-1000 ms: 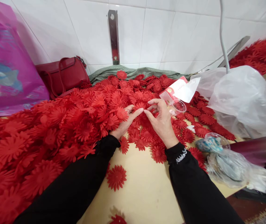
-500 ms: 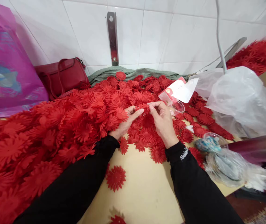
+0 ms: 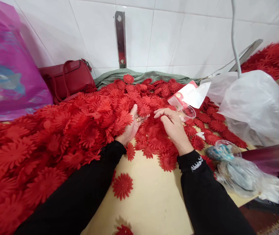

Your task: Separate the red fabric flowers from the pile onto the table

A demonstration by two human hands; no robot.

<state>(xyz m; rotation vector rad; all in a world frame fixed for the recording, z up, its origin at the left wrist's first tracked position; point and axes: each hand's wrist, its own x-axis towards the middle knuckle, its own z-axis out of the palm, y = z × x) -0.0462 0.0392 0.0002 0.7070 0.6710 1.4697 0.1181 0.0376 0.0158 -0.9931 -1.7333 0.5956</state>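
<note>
Red flower-shaped cutouts with many narrow petals (image 3: 155,141) lie in a loose heap around both hands. My left hand (image 3: 131,128), with a ring on one finger, is turned palm up. Its thumb stands apart from the fingers, and it grips no flower. A red flower (image 3: 143,110) shows just beyond its thumb. To the right, my right hand (image 3: 171,126) hovers palm down, fingers loosely bent and apart, nothing visible in them. Between the hands is a blurred red patch; I cannot make out its shape. Some left fingertips are hard to make out.
A red handbag (image 3: 67,80) and a purple bag (image 3: 9,68) stand at left. A red-and-white packet (image 3: 190,94), a clear plastic cup (image 3: 188,112) and white plastic bags (image 3: 257,101) lie at right. Single flowers (image 3: 122,186) rest on the pale tabletop (image 3: 154,195).
The red flower pinched between both hands has been let go. My left hand has turned palm up and opened; the right fingers have loosened and moved slightly away. The view has shifted a little.
</note>
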